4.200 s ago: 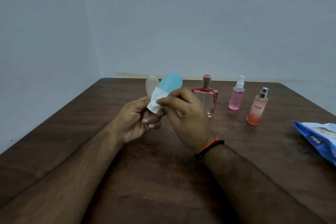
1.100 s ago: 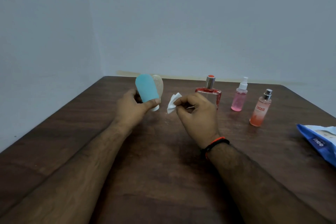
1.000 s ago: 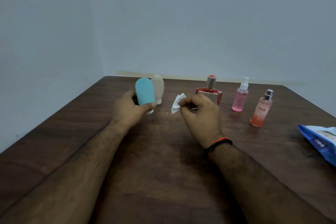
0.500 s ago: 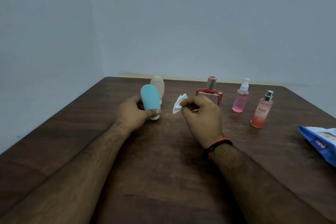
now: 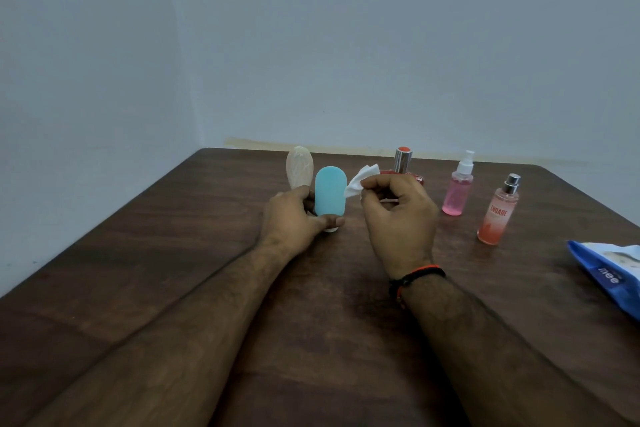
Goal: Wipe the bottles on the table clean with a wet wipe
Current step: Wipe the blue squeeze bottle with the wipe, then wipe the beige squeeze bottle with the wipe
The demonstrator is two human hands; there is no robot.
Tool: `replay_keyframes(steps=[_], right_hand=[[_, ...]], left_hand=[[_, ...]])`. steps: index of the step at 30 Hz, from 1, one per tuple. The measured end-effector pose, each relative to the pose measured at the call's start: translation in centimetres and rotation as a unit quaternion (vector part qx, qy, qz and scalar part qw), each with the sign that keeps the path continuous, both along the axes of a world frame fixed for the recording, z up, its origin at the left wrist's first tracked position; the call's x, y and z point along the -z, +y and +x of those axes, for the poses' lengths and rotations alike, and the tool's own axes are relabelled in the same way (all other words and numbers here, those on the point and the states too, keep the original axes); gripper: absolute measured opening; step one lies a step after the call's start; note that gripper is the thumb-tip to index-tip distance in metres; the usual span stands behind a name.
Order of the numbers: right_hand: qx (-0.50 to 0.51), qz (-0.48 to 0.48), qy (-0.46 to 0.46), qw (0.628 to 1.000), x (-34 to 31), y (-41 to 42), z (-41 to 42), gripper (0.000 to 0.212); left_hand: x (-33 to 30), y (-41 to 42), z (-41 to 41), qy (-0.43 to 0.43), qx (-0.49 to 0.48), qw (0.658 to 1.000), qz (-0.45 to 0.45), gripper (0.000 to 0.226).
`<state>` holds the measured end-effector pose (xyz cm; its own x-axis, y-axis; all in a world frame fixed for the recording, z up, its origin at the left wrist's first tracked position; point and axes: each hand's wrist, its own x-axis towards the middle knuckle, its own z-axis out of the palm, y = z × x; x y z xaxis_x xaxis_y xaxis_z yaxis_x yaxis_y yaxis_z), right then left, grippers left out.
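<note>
1. Five bottles are on the dark wooden tabletop, strung along its far edge.
2. His left hand grips the blue bottle low down, thumb across its front near the white cap, fingers curled behind; the bottle stands upright, cap end down, though whether the cap touches the wood I cannot tell.
3. Just behind it, toward the far left corner, stands the clear bottle, pale and rounded, partly hidden by the blue one and the fingers.
4. His right hand is raised, pinching a small white wet wipe between thumb and fingertips; the wipe's free edge reaches the blue bottle's right shoulder.
5. Behind that hand is the red perfume bottle, mostly only its silver neck and orange cap showing.
6. To the right, a pink spray bottle with a white pump, then, nearer the right edge, an orange bottle marked ENGAGE.
7. At the right edge lies a blue wipes packet.
8. A black-and-orange band circles the right wrist.
</note>
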<state>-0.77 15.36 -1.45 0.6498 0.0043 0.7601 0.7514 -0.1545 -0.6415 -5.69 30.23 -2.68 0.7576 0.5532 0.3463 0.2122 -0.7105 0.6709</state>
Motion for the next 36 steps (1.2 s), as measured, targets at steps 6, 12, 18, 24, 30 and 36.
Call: replay_keyframes(steps=[6,12,18,24,30,36], right_hand=[[0.000,0.004,0.009,1.000,0.1,-0.1,0.1,0.016],[-0.004,0.011,0.015,1.000,0.0,-0.2,0.0,0.017],[-0.006,0.034,0.017,0.999,-0.3,-0.2,-0.1,0.021],[-0.011,0.028,0.000,1.000,-0.1,-0.1,-0.3,0.020],[-0.015,0.017,-0.011,1.000,-0.1,-0.1,-0.2,0.018],[-0.016,0.000,-0.020,1.000,0.2,0.0,0.0,0.018]], left_hand=[[0.3,0.1,0.8,0.007,-0.003,1.000,0.009,0.069],[0.1,0.3,0.1,0.001,0.015,0.999,-0.032,0.065],[-0.5,3.5,0.0,-0.168,-0.075,0.971,-0.155,0.015],[0.4,6.5,1.7,-0.163,-0.102,0.955,-0.224,0.063],[0.1,6.1,3.8,-0.009,-0.048,0.985,-0.163,0.104],[0.2,6.1,4.4,0.008,-0.058,0.988,-0.143,0.074]])
